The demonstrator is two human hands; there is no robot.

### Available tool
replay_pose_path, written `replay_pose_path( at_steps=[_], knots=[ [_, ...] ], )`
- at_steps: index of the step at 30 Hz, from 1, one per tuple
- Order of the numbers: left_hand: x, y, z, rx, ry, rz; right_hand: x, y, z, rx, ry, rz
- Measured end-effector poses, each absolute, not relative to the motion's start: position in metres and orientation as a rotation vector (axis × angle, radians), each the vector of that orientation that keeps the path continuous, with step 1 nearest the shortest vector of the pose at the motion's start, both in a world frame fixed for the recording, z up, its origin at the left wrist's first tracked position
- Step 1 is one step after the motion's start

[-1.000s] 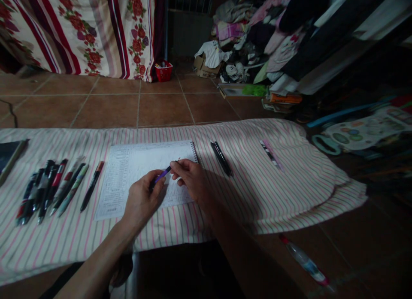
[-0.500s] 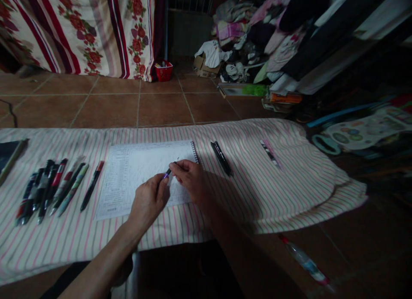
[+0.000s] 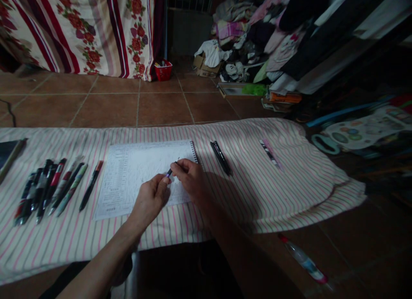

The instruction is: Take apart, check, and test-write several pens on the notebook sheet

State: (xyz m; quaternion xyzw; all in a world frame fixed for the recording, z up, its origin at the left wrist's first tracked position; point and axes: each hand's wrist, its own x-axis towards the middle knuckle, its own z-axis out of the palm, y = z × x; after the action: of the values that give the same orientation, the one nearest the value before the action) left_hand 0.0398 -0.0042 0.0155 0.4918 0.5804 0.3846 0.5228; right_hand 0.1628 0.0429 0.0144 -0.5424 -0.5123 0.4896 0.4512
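Over the spiral notebook [image 3: 141, 166], a dark pen [image 3: 169, 172] with a purple part spans my two hands. My left hand [image 3: 152, 194] is closed around its lower left end. With thumb and fingertips, my right hand [image 3: 188, 174] pinches the other end. Fingers cover much of the pen, so its tip and cap cannot be told apart. To the right of the notebook lie dark pens [image 3: 221, 158] side by side. A single dark pen with a reddish end [image 3: 91, 185] rests just left of the page.
A bunch of several pens [image 3: 48, 189] lies on the striped cloth [image 3: 289, 183] at left. Farther right is a black-and-white pen-like item [image 3: 268, 153] beside a pink strip. A plastic bottle [image 3: 304, 260] lies on the floor; a red basket [image 3: 163, 70] stands beyond.
Both hands stay over the notebook with the pen between them, shifting very slightly. The purple part shows less than before. Nothing else has visibly moved.
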Motion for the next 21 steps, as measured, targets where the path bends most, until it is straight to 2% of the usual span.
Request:
replay_pose_path(
  at_steps=[6,13,21],
  knots=[
    [0.0408,-0.0002,0.0172,0.959,1.182,0.970,0.1625,0.0419,0.0144,-1.289,-1.301,1.206],
    [0.0372,-0.0042,0.0215,1.584,1.663,0.938,0.1562,0.0395,0.0132,-1.257,-1.228,1.321],
    [0.0431,-0.0081,0.0187,1.616,1.685,0.890,0.1589,0.0390,0.0198,-1.396,-1.209,1.249]
  ],
)
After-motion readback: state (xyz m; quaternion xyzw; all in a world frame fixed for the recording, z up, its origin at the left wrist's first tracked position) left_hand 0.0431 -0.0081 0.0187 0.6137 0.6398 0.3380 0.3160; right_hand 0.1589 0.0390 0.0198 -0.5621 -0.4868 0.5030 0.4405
